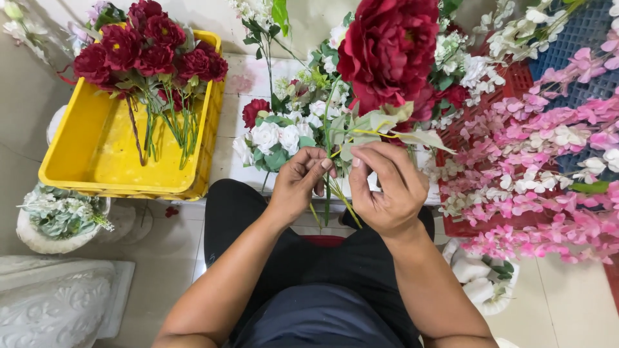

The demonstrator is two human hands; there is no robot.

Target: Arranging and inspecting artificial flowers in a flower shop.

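Note:
My left hand (300, 182) and my right hand (387, 187) both grip the green stems (333, 193) of a bunch of artificial flowers held over my lap. The bunch carries a big dark red peony (390, 48) at the top, small white roses (276, 136) lower left, and pale green leaves (387, 125) just above my right hand. My fingertips meet at the stems, which hang down between the two hands.
A yellow crate (97, 154) at the left holds a bunch of dark red flowers (151, 48). Pink blossom sprays (548, 167) lie over a red crate (516, 80) on the right. A white pot with greyish foliage (61, 216) stands lower left, on a tiled floor.

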